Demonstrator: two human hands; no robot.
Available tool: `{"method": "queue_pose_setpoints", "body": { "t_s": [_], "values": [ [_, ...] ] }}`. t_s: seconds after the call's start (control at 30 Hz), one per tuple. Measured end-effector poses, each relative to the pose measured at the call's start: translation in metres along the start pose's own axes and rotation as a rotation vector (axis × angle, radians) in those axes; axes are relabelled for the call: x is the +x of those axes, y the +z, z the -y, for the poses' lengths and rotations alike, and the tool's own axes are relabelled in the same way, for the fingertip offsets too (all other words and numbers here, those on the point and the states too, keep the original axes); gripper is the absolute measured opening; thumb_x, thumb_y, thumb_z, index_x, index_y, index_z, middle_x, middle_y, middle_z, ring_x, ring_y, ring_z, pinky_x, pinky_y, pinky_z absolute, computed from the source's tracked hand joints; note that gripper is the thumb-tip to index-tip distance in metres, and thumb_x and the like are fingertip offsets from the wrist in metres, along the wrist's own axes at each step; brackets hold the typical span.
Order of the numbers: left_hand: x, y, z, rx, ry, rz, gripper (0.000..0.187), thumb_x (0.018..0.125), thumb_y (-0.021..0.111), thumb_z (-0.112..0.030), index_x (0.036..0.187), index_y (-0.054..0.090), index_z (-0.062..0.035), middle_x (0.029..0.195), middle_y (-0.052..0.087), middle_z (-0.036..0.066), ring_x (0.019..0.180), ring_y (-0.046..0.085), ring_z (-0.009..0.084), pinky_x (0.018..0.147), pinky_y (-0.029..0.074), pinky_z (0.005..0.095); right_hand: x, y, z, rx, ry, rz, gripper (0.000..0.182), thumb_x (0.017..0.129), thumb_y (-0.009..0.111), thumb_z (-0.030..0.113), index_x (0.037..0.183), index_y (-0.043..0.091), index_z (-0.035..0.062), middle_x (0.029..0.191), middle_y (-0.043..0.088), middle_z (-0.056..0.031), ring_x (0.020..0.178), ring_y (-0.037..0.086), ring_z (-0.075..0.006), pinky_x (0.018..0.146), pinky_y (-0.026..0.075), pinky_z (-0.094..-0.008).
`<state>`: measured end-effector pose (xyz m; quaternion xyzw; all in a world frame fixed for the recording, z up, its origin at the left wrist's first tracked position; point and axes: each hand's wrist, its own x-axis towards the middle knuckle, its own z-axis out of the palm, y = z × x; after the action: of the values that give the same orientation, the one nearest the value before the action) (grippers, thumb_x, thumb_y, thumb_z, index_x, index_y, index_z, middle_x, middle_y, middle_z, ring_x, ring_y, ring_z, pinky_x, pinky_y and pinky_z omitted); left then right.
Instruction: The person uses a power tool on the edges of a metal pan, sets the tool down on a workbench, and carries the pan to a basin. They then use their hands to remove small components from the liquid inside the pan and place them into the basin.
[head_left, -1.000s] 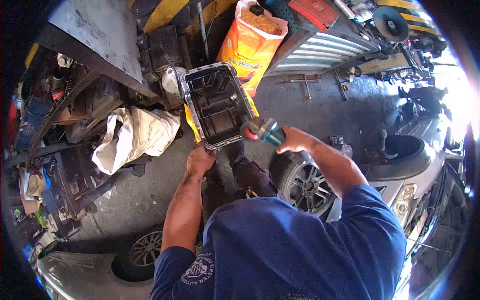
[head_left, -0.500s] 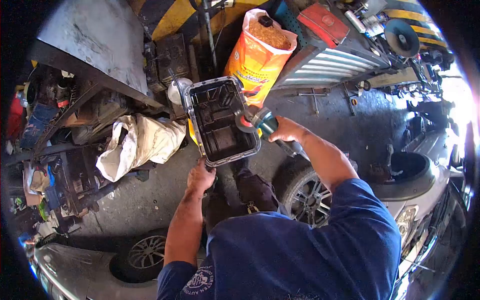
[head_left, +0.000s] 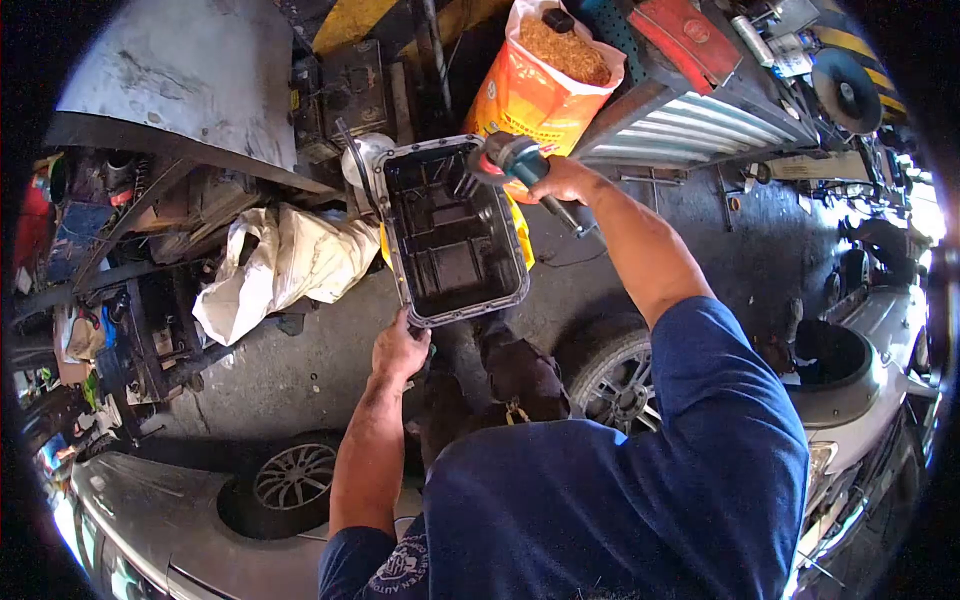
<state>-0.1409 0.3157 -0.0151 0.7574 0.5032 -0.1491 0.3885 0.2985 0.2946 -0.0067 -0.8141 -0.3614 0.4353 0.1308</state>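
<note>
An oil pan [head_left: 455, 250], dark inside with a bare metal flange, lies tilted over a yellow support [head_left: 522, 235]. My left hand [head_left: 400, 350] grips its near left corner, the fingers partly hidden beneath the rim. In my right hand [head_left: 568, 183] is a green angle grinder [head_left: 527, 165], fingers wrapped round its body. The grinder's disc [head_left: 488, 160] is at the pan's far right corner and overlaps the flange in this view. A dark bar [head_left: 358, 165] runs along the pan's left side, beside a pale round container [head_left: 368, 158].
An orange sack of shavings [head_left: 530, 100] stands behind the pan, next to a metal cabinet [head_left: 690, 130] with a red case [head_left: 690, 40] on top. A white sack [head_left: 300, 265] slumps at left under a metal bench [head_left: 190, 80]. Car wheels [head_left: 615, 385] flank my legs.
My right hand has carried the grinder away from me, from the middle of the pan's right flange to its far right corner. My left hand keeps its grip at the near corner.
</note>
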Motion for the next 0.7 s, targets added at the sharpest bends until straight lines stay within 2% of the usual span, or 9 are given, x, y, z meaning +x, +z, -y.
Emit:
{"method": "queue_pose_setpoints", "body": {
  "t_s": [0.1, 0.2, 0.27, 0.47, 0.53, 0.7],
  "values": [
    [-0.002, -0.001, 0.002, 0.03, 0.034, -0.01, 0.061, 0.087, 0.071, -0.032, 0.141, 0.05, -0.014, 0.115, 0.069, 0.022, 0.107, 0.067, 0.0409, 0.092, 0.053, 0.0498, -0.017, 0.011, -0.006, -0.05, 0.05, 0.077, 0.073, 0.061, 0.084, 0.03, 0.123, 0.062, -0.0014, 0.109, 0.069, -0.0203, 0.102, 0.066, -0.0306, 0.091, 0.05, -0.0399],
    [0.003, 0.004, 0.011, 0.014, 0.058, -0.002, 0.059, 0.087, 0.07, -0.033, 0.14, 0.05, -0.0135, 0.115, 0.069, 0.023, 0.107, 0.066, 0.0415, 0.092, 0.053, 0.0498, -0.049, 0.021, -0.017, -0.017, 0.034, 0.119, 0.073, 0.063, 0.085, 0.028, 0.126, 0.06, -0.0007, 0.112, 0.069, -0.0212, 0.106, 0.065, -0.0318, 0.094, 0.049, -0.0408],
    [0.007, 0.006, 0.018, 0.012, 0.086, 0.009, 0.058, 0.088, 0.069, -0.034, 0.138, 0.051, -0.0127, 0.113, 0.069, 0.024, 0.107, 0.066, 0.0422, 0.092, 0.053, 0.0503, -0.101, 0.028, -0.014, 0.031, 0.05, 0.101, 0.069, 0.063, 0.087, 0.024, 0.122, 0.062, -0.001, 0.114, 0.069, -0.021, 0.107, 0.065, -0.0322, 0.096, 0.048, -0.0407],
    [-0.003, -0.009, 0.008, 0.038, 0.147, 0.039, 0.054, 0.086, 0.071, -0.03, 0.133, 0.054, -0.0113, 0.113, 0.07, 0.023, 0.108, 0.066, 0.0423, 0.093, 0.053, 0.0505, -0.19, 0.065, -0.033, 0.036, 0.121, 0.1, 0.07, 0.061, 0.088, 0.025, 0.121, 0.062, -0.0003, 0.105, 0.071, -0.0194, 0.103, 0.067, -0.0306, 0.093, 0.05, -0.0402],
    [-0.004, -0.009, 0.012, 0.056, 0.186, 0.005, 0.056, 0.085, 0.073, -0.031, 0.134, 0.054, -0.011, 0.115, 0.069, 0.023, 0.11, 0.065, 0.0419, 0.095, 0.052, 0.0497, -0.219, 0.084, -0.04, 0.026, 0.133, 0.044, 0.063, 0.062, 0.088, 0.03, 0.112, 0.065, 0.0002, 0.1, 0.072, -0.0193, 0.097, 0.068, -0.0322, 0.09, 0.051, -0.0422],
    [0.004, -0.007, 0.015, 0.086, 0.196, 0.045, 0.062, 0.085, 0.075, -0.033, 0.138, 0.051, -0.0104, 0.116, 0.069, 0.023, 0.112, 0.065, 0.0407, 0.098, 0.051, 0.0481, -0.28, 0.118, -0.031, 0.078, 0.207, 0.115, 0.068, 0.063, 0.087, 0.029, 0.118, 0.061, -0.0014, 0.103, 0.071, -0.0213, 0.103, 0.068, -0.0338, 0.091, 0.051, -0.0421]
  ]
}}
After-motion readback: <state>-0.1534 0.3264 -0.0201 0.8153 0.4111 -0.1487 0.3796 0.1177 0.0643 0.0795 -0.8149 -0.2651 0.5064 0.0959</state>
